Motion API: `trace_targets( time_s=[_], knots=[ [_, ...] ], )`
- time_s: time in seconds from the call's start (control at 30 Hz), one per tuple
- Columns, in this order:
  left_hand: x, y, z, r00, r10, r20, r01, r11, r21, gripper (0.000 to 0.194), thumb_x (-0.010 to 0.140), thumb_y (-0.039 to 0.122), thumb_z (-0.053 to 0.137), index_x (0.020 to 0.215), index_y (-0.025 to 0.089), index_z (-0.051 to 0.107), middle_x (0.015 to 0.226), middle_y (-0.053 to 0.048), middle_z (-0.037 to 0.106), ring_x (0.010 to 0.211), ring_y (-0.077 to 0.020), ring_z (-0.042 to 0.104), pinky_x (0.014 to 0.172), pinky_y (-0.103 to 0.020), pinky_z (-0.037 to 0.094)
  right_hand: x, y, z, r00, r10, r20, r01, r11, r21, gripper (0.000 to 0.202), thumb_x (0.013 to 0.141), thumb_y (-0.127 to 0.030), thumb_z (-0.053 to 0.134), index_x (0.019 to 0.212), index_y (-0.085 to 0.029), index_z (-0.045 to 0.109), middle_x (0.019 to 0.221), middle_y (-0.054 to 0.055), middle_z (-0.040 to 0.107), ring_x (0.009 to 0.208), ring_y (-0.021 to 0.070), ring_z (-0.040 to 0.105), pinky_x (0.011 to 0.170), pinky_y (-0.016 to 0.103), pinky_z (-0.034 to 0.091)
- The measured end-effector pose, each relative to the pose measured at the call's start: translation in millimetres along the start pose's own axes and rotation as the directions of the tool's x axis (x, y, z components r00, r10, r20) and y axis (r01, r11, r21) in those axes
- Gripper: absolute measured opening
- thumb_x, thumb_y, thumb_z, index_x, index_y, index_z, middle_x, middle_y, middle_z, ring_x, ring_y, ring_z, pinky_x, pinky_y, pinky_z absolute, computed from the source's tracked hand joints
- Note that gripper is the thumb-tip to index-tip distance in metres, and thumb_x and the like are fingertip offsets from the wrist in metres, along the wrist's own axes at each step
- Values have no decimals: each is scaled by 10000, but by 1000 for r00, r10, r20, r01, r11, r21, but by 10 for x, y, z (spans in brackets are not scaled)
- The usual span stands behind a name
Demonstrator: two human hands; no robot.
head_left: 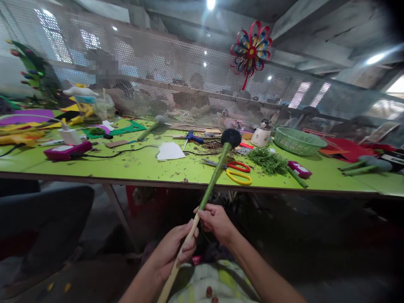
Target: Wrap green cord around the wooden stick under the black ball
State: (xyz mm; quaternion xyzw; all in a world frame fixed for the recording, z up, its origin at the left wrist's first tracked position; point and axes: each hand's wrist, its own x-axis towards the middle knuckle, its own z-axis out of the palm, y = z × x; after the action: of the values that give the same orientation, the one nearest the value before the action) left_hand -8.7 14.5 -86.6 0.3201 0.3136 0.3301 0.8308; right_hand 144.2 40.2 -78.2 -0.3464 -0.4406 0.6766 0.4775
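A long wooden stick (172, 275) slants up from my lap towards the table. Its upper length is covered in a green wrapping (212, 185), and a dark round head (230, 137) tops it. My left hand (181, 244) is closed round the bare wood. Just above it, my right hand (216, 221) pinches the stick where the green wrapping meets the wood; whether a loose strand is between those fingers cannot be made out. Behind the stick, scissors (239, 173) with red and yellow handles lie on the table, beside a heap of green yarn (268, 160).
The green table (142, 170) runs across the view. On it are a blue glue gun (192, 137), white paper (171, 151), a green basket (299, 141), a magenta box (67, 150) with a cable, and another round-headed stem (153, 127). A perforated screen (176, 84) stands behind.
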Motion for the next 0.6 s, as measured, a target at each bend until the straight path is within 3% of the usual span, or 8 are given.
trace_targets(
  time_s=[0.1,0.2,0.27,0.33,0.4,0.47,0.53,0.6],
  knots=[
    [19,-15,29,991,44,-126,-29,992,126,360,809,523,499,761,169,542,383,91,404,263,-36,285,294,-143,198,11,26,64,995,-45,-88,44,999,-7,277,701,-366,715,731,-121,591,436,-122,268,398,31,183,401,207,144],
    [3,-72,77,911,274,-309,-111,883,455,385,743,561,568,777,178,549,390,91,430,287,-65,381,310,-154,269,10,70,107,986,-72,-151,68,997,-32,292,696,-384,715,700,-132,568,438,-121,271,397,31,180,395,207,139],
    [-22,-91,86,884,352,-307,-144,831,538,384,724,558,591,767,178,551,379,100,406,295,-73,397,314,-156,273,0,86,112,989,-71,-132,68,997,-23,291,711,-394,701,754,-129,587,437,-120,278,394,34,185,400,206,142],
    [-47,-76,66,933,269,-238,-151,895,419,373,759,550,553,757,177,544,377,107,377,275,-57,348,303,-153,238,-14,76,105,994,-66,-82,66,998,-3,298,737,-394,680,829,-119,610,436,-115,297,395,36,200,409,207,144],
    [-61,-36,25,983,140,-119,-115,973,198,356,803,526,510,763,173,541,381,115,341,262,-36,276,295,-146,181,-26,45,94,998,-61,-34,62,998,11,300,756,-382,665,873,-109,623,444,-107,318,398,37,213,416,208,145],
    [-61,4,-19,997,76,-3,-76,996,35,325,830,486,497,786,168,549,386,120,318,268,-26,228,298,-143,144,-31,16,86,998,-61,-8,61,998,18,288,761,-368,663,869,-103,631,449,-103,322,400,35,209,418,209,142],
    [-52,18,-47,998,50,33,-50,999,6,319,837,473,492,784,164,552,377,118,313,268,-28,218,298,-146,134,-24,10,80,998,-56,-4,56,998,17,279,755,-366,667,846,-105,629,445,-106,318,400,33,199,415,208,141],
    [-40,-3,-49,999,33,-27,-30,995,95,355,835,506,470,772,166,549,374,106,348,266,-39,256,301,-151,173,-8,33,77,998,-54,-34,54,999,-1,276,745,-376,672,805,-113,615,439,-112,301,397,32,189,409,207,139]
  ],
)
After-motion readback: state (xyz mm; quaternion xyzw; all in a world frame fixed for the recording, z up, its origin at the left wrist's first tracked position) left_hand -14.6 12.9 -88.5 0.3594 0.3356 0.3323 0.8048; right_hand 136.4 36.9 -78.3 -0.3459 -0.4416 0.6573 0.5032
